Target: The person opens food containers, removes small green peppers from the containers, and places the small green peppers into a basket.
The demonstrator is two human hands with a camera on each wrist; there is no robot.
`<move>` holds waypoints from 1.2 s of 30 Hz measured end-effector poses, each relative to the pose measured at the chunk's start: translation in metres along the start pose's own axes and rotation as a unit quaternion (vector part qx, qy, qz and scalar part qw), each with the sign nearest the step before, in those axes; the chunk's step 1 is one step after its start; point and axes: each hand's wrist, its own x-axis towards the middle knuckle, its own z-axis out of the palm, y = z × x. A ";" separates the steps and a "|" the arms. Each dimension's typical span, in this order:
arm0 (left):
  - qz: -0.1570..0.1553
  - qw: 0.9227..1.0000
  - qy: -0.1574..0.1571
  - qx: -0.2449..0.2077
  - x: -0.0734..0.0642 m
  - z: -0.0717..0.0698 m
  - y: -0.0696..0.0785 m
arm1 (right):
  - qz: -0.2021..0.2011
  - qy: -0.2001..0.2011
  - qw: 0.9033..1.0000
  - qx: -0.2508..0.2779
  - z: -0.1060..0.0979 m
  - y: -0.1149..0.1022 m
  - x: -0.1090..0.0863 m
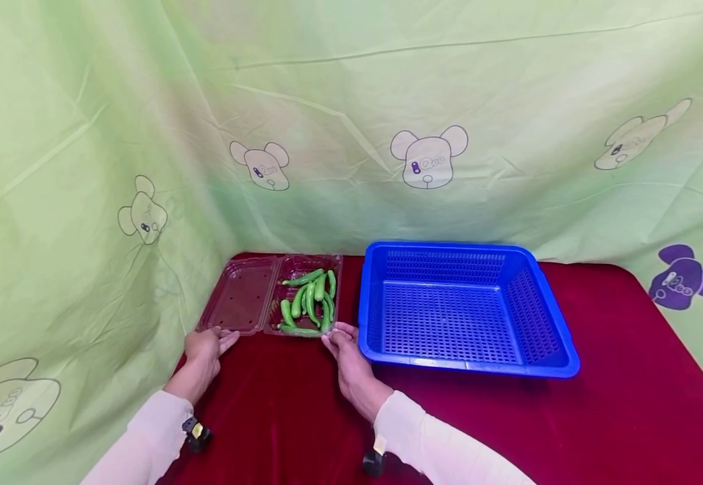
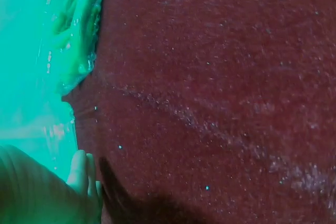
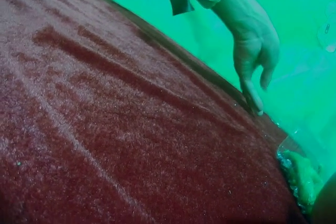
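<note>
A clear plastic clamshell box stands at the back left of the table, its lid [image 1: 236, 296] folded out flat to the left. Several green peppers [image 1: 310, 296] lie in its base [image 1: 280, 283]. My left hand [image 1: 203, 353] is at the lid's near left corner, fingers fairly straight along the near edge; the right wrist view shows its thumb apart from its fingers. With thumb and fingers my right hand [image 1: 351, 364] pinches the near right corner of the base. Part of the box and peppers [image 2: 79, 30] shows in the left wrist view.
A blue perforated plastic basket [image 1: 448, 367] stands right of the box, close to my right hand. Dark red cloth [image 1: 279, 411] covers the table. Green curtains [image 1: 339, 87] printed with bear heads hang behind and along the left side.
</note>
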 end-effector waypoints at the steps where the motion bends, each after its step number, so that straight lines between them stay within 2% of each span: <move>1: 0.004 1.000 0.003 0.000 0.001 -0.001 -0.002 | 0.000 0.000 1.000 0.001 0.000 0.000 0.000; 6: 0.019 1.000 0.019 0.012 0.003 -0.002 -0.006 | -0.009 0.000 1.000 -0.013 0.000 0.000 -0.002; 9: 0.024 0.999 0.031 0.025 0.004 -0.003 -0.007 | -0.021 -0.002 0.999 -0.043 0.001 0.000 -0.003; 10: 0.026 0.998 0.036 0.038 0.004 -0.003 -0.006 | -0.025 -0.003 0.998 -0.060 0.001 0.000 -0.003; 12: 0.030 0.994 0.061 0.091 0.003 -0.002 -0.005 | -0.026 -0.014 0.995 -0.093 0.000 -0.001 -0.005; 14: 0.033 0.980 0.091 0.172 0.000 -0.001 -0.003 | -0.019 -0.036 0.990 -0.137 -0.003 -0.003 -0.009; 16: 0.031 0.959 0.122 0.254 -0.004 0.001 -0.002 | -0.003 -0.071 0.980 -0.183 -0.009 -0.009 -0.018; 17: 0.033 0.947 0.136 0.290 -0.007 0.003 -0.002 | 0.005 -0.097 0.974 -0.206 -0.014 -0.013 -0.023; 19: 0.062 0.930 0.153 0.328 -0.011 0.008 -0.002 | 0.020 -0.162 0.952 -0.258 -0.024 -0.024 -0.036; 20: 0.091 0.924 0.155 0.336 -0.012 0.011 -0.003 | 0.023 -0.198 0.938 -0.285 -0.029 -0.031 -0.043; 21: 0.130 0.916 0.154 0.348 -0.014 0.014 -0.004 | 0.021 -0.237 0.919 -0.314 -0.035 -0.040 -0.049; 23: 0.229 0.890 0.141 0.368 -0.015 0.022 -0.007 | -0.006 -0.308 0.874 -0.376 -0.047 -0.061 -0.060; 24: 0.281 0.875 0.129 0.374 -0.016 0.026 -0.008 | -0.031 -0.338 0.847 -0.410 -0.053 -0.073 -0.065; 25: 0.329 0.855 0.113 0.385 -0.016 0.031 -0.008 | -0.068 -0.363 0.817 -0.442 -0.060 -0.086 -0.068; 27: 0.401 0.820 0.067 0.402 -0.019 0.041 -0.008 | -0.157 -0.387 0.756 -0.504 -0.074 -0.116 -0.072; 29: 0.437 0.796 0.018 0.419 -0.022 0.054 -0.005 | -0.265 -0.375 0.687 -0.563 -0.089 -0.146 -0.069; 31: 0.445 0.778 -0.029 0.442 -0.025 0.066 0.000 | -0.358 -0.341 0.621 -0.608 -0.106 -0.178 -0.062; 33: 0.445 0.763 -0.073 0.464 -0.027 0.078 0.005 | -0.426 -0.300 0.559 -0.645 -0.124 -0.209 -0.050; 34: 0.446 0.755 -0.090 0.472 -0.027 0.084 0.007 | -0.445 -0.280 0.533 -0.663 -0.135 -0.223 -0.042; 36: 0.444 0.745 -0.118 0.483 -0.027 0.094 0.011 | -0.463 -0.260 0.495 -0.688 -0.156 -0.248 -0.027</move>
